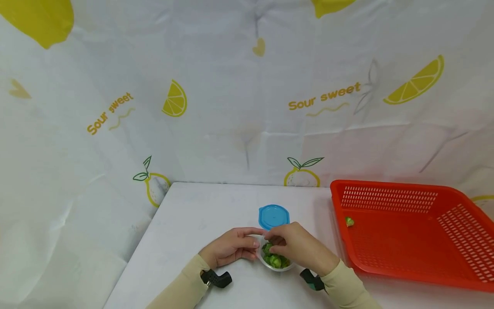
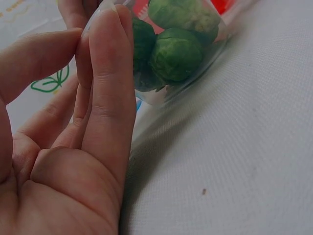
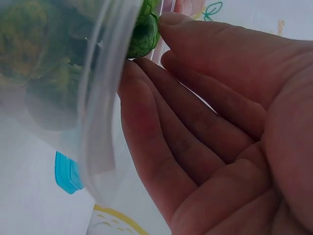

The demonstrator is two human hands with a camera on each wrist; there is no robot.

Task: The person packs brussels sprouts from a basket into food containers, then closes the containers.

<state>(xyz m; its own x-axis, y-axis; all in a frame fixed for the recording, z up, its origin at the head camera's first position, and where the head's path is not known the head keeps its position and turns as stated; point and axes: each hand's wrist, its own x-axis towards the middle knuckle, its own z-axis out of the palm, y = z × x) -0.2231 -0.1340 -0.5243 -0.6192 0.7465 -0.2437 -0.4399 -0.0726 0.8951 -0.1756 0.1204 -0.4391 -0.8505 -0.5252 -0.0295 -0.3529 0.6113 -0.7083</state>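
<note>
A small round see-through plastic bowl (image 1: 277, 269) with several green Brussels sprouts (image 2: 177, 55) in it stands on the white table. My left hand (image 1: 233, 247) is at the bowl's left side, its fairly straight fingers touching the wall near the rim. From the right, my right hand (image 1: 302, 246) reaches over the bowl. Its thumb and fingertips pinch a Brussels sprout (image 3: 145, 40) at the rim, as the right wrist view shows. Part of that sprout is hidden behind the bowl's edge in that view.
Just behind the bowl lies a blue lid (image 1: 273, 216). A large red plastic basket (image 1: 390, 274) stands on the right, with one small sprout (image 1: 349, 221) near its left wall. A white cloth with lemon prints (image 1: 231, 86) hangs behind the table.
</note>
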